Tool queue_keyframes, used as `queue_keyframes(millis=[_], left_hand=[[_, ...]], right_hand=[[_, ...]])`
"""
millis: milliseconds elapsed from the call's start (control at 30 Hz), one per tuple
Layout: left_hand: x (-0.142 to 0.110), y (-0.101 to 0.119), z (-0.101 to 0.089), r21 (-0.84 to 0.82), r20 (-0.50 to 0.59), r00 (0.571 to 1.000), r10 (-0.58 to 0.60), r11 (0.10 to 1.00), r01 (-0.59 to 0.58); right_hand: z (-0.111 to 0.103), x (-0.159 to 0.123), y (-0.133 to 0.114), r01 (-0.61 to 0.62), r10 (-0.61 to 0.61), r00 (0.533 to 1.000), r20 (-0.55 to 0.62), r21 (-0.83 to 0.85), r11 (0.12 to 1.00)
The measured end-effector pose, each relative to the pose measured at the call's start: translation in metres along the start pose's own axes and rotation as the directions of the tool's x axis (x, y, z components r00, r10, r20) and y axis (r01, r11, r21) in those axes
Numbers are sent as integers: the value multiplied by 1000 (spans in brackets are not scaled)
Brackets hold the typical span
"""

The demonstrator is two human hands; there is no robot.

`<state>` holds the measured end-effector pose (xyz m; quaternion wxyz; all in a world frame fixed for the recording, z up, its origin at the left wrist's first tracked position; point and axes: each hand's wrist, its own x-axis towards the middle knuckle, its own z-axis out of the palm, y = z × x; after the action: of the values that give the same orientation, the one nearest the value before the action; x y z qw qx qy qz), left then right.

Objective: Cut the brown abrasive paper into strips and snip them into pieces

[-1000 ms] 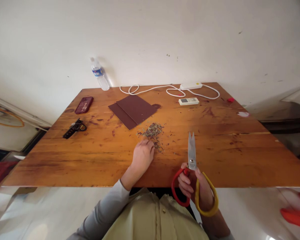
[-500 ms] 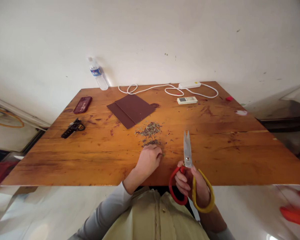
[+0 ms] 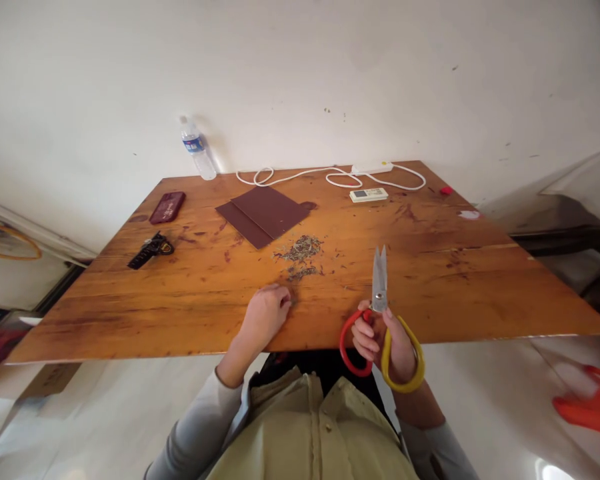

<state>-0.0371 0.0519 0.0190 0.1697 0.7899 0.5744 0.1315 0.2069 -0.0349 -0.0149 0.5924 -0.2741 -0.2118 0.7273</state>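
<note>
My right hand [image 3: 380, 337] grips large scissors [image 3: 379, 287] with one red and one yellow handle loop; the blades point away from me and are slightly apart, over the near edge of the wooden table [image 3: 480, 280]. My left hand [image 3: 265, 315] rests on the tabletop with its fingers curled, just short of a small heap of dry plant clippings [image 3: 300, 253]. I cannot tell whether the fingers pinch any clippings. Behind the heap lies a folded dark brown sheet [image 3: 267, 213].
At the back stand a plastic water bottle [image 3: 196, 148], a white power strip with its coiled cable [image 3: 330, 177] and a small white remote [image 3: 369, 194]. A dark red case [image 3: 167, 207] and a black tool [image 3: 150, 250] lie at the left. An orange object [image 3: 587, 407] lies on the floor at right.
My left hand has drawn back from the clippings toward the table's near edge and to the left. The scissors stay in my right hand, a little nearer the edge.
</note>
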Motion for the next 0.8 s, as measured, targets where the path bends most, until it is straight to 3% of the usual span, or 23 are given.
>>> queue_keyframes(millis=[133,233,433,600,800], left_hand=[[22,7,0,164,-119,993,-13,986,32],[31,5,7,98,-216,976,-11,995,33],[2,-8,31,-103,-360,931,61,989,-105],[-7,-7,45,-144,-483,869,108,969,-201],[-1,-5,44,-159,-476,873,101,967,-199]], right_hand=[[1,0,3,48,-48,998,-31,-5,999],[-1,1,5,71,-72,997,-23,-13,997],[-5,4,7,107,-106,993,43,-19,994],[-3,3,8,118,-118,993,18,-12,993],[3,5,4,103,-103,994,-35,-4,995]])
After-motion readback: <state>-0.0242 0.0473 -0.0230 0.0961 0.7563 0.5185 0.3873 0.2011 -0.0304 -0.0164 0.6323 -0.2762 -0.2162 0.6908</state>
